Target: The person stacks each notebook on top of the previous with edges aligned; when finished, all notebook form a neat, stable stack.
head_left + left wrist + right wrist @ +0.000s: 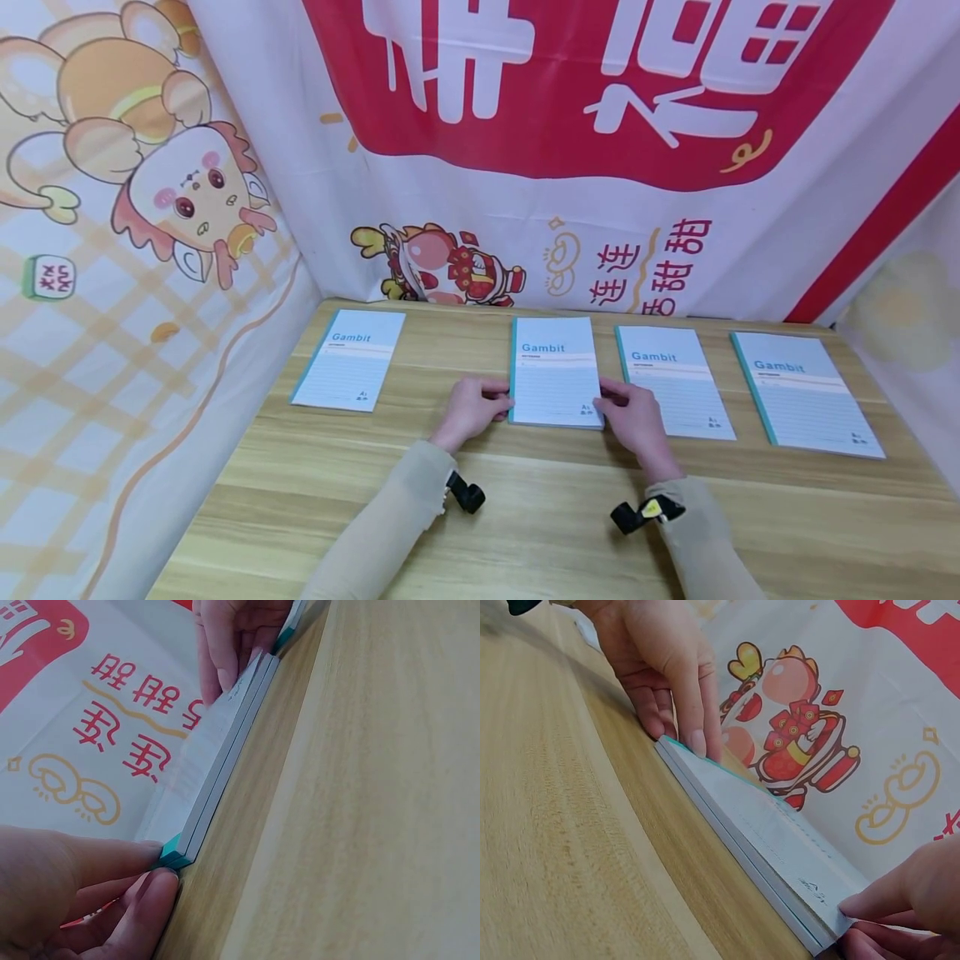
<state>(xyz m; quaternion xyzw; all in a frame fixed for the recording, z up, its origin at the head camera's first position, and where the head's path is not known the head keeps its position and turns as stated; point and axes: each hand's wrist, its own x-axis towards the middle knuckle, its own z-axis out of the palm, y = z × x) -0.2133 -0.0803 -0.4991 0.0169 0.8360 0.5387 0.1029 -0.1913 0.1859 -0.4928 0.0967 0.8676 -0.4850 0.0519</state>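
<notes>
A patterned drape (112,333) is running out of view; a lone notebook (348,362) is lying on the wooden bench (525,508). The left grip (471,408) is pinching the spine side of two stacked notebooks (555,375), which are lying between the hands, the lower showing only edge-on in the wrist views. Behind, a cut-off printed banner (450,196) is hanging. The right grip (633,417) is pinching their near right corner, partly hiding another notebook (690,392); a last notebook (813,400) is lying beyond.
</notes>
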